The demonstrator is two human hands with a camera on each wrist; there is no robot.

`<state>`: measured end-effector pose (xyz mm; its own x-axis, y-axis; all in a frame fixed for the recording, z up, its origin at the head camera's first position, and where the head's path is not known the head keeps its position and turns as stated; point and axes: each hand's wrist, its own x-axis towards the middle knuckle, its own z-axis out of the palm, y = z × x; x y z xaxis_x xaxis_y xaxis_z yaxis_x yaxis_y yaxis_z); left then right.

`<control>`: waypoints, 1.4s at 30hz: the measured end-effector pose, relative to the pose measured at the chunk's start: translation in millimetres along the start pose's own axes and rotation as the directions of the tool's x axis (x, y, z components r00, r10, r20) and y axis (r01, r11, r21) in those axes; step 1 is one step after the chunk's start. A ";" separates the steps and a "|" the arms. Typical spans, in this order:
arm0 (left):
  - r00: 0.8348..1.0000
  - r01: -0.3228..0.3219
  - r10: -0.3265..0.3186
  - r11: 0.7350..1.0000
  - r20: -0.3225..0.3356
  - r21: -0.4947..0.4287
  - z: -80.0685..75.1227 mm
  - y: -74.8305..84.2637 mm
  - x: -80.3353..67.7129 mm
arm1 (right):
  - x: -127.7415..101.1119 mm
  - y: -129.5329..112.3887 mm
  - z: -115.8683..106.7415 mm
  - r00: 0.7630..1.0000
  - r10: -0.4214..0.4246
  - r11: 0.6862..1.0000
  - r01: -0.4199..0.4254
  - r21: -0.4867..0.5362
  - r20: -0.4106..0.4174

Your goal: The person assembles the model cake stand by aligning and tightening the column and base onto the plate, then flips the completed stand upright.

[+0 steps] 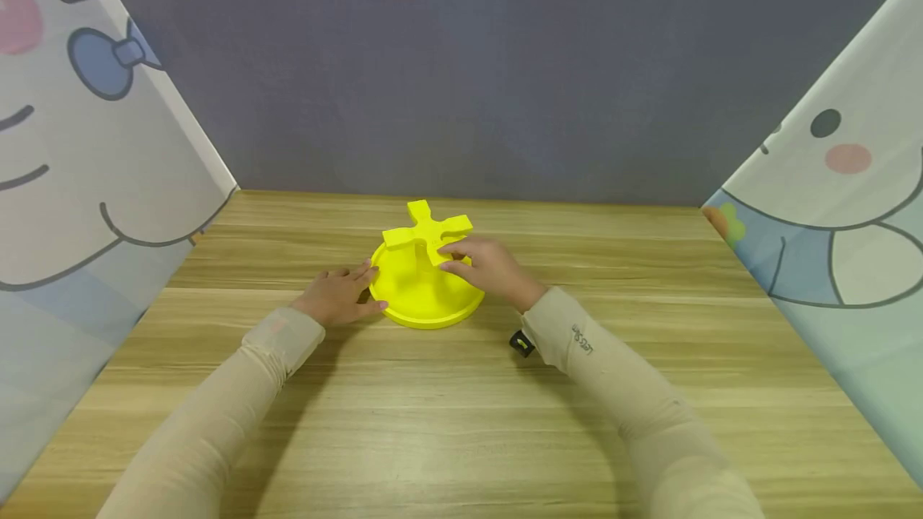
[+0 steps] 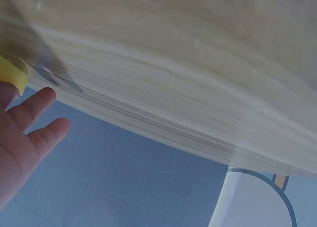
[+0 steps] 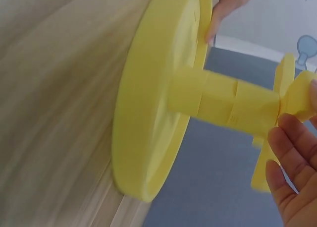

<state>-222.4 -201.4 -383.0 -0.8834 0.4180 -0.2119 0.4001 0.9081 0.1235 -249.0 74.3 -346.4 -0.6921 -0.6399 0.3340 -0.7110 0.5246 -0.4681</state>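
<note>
Two hands meet on one yellow toy at the middle of a wooden bench (image 1: 461, 423), and each seems to have its own job there. Furthest left stands a cartoon-printed panel (image 1: 86, 183), slanting in toward the grey back wall (image 1: 461, 62). Next comes the left hand (image 1: 337, 295), lying low on the bench with its fingers straight and relaxed, the fingertips touching the left rim of the yellow round base (image 1: 425, 303); in the left wrist view the same hand (image 2: 22, 138) shows an open palm with spread fingers and only a corner of the yellow rim (image 2: 12, 78) beside it. The fingers grip nothing, so the hand looks placed there to steady the base and keep it from sliding or turning. From the centre of the base rises a yellow post (image 3: 223, 103), and on top of it sits a yellow cross-shaped piece (image 1: 427, 232), held well above the dish. The right hand (image 1: 485, 267) comes in from the right at that height, its fingers and thumb pinching the near right arm of the cross; the right wrist view shows its fingertips (image 3: 292, 138) against the cross where it meets the post, a hold that suits turning or seating the piece. By the right sleeve a small black object (image 1: 521, 343) sits at the wrist, too small to tell apart. Furthest right is a second cartoon panel (image 1: 851, 223).
</note>
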 end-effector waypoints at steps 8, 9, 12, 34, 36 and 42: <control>1.000 0.008 -0.008 1.000 0.003 0.005 -2.4 0.8 1.0 | 10.5 -21.4 6.0 0.988 -0.126 0.989 0.132 -0.069 0.087; 1.000 0.009 -0.009 1.000 0.006 0.004 -2.6 1.0 1.3 | 10.2 -22.9 5.4 0.984 -0.152 0.984 0.160 -0.077 0.094; 1.000 0.011 -0.011 1.000 0.012 0.002 -2.9 1.1 1.1 | 9.0 -25.5 1.2 0.963 -0.264 0.956 0.268 -0.115 0.052; 1.000 0.015 -0.015 1.000 0.001 -0.004 -0.3 -0.4 -0.9 | 2.1 -2.3 -12.5 0.998 0.025 0.997 -0.020 -0.078 0.060; 1.000 0.015 -0.015 1.000 0.000 -0.003 -0.1 -0.4 -1.1 | 3.2 -3.1 -9.2 0.999 -0.006 0.997 0.009 -0.074 0.041; 1.000 0.019 -0.019 1.000 0.013 0.012 -0.8 1.6 -0.6 | 7.9 -11.1 -0.8 0.999 -0.012 0.997 0.016 -0.080 0.041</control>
<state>-221.5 -200.3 -381.9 -0.8877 0.4008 -0.2267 0.3861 0.9161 0.1078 -246.7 63.8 -337.9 -0.6776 -0.6690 0.3057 -0.7294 0.5580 -0.3957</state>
